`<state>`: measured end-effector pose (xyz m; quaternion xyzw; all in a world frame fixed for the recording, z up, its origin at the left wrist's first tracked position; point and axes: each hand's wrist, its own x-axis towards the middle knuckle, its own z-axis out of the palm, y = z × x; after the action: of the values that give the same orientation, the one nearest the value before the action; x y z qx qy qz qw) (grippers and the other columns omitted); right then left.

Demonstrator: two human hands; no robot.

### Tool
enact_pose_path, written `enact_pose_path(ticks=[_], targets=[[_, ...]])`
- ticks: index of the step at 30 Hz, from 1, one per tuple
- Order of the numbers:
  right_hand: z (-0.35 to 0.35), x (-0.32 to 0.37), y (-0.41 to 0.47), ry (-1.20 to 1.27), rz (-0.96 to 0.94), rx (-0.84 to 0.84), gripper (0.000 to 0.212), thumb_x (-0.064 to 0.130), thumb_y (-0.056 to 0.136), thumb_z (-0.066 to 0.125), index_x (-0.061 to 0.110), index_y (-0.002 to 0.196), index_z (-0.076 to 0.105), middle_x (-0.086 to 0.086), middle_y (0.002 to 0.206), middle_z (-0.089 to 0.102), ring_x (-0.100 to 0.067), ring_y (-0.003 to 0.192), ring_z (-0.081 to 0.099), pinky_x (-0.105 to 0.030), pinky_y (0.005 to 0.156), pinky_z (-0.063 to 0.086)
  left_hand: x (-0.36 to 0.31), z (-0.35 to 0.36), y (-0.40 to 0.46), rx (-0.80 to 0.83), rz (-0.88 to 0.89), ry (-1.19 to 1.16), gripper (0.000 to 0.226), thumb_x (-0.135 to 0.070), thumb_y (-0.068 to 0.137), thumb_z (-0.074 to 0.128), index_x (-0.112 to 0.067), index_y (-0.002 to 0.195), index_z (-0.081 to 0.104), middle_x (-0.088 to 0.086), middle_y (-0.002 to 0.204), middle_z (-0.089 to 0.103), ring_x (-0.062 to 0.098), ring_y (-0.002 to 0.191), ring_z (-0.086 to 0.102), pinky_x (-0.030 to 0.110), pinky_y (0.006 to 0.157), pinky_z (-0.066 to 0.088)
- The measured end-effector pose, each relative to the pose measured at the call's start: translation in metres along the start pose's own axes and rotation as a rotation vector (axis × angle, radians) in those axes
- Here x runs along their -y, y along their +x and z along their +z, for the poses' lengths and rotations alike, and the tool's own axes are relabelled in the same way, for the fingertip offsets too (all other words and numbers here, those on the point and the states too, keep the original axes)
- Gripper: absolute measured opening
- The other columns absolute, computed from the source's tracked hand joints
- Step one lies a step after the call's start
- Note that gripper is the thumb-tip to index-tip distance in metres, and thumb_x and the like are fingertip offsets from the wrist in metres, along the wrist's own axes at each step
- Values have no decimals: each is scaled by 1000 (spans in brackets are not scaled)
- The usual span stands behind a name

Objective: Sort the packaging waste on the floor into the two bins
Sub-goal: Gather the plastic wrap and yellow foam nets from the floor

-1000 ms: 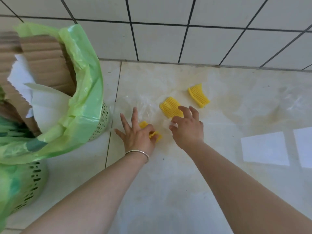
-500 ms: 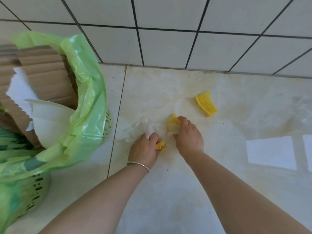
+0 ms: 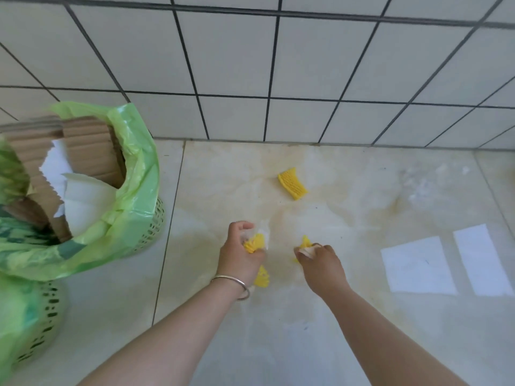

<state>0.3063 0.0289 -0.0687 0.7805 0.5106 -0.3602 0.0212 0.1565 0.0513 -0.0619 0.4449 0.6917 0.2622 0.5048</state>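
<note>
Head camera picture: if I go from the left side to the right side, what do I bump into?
Green-bagged bin with cardboard → left hand holding yellow foam net and clear plastic → right hand holding yellow foam → white sunlight patches on the floor.

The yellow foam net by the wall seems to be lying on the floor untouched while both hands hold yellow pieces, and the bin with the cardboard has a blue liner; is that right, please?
Not quite: the liner of the bin holding cardboard is green, not blue, as the head view shows. The rest stands: the yellow foam net lies untouched near the wall, while the left hand and right hand each hold yellow pieces.
</note>
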Motion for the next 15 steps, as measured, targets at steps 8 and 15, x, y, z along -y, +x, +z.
enact_pose_path(ticks=[8, 15], targets=[[-5, -13, -14, 1289, 278, 285, 30, 27, 95, 51, 8, 118, 57, -10, 111, 65, -23, 94, 64, -35, 71, 55, -7, 25, -13, 227, -576, -845, 10, -11, 80, 53, -3, 77, 59, 14, 62, 63, 26, 52, 61, 27, 54, 53], [-11, -14, 6, 1094, 123, 123, 20, 24, 93, 52, 8, 101, 60, -8, 93, 65, -20, 80, 64, -19, 58, 50, -7, 63, 0, 185, -455, -488, 11, -13, 83, 61, -6, 89, 68, 9, 75, 71, 21, 62, 66, 21, 53, 52]])
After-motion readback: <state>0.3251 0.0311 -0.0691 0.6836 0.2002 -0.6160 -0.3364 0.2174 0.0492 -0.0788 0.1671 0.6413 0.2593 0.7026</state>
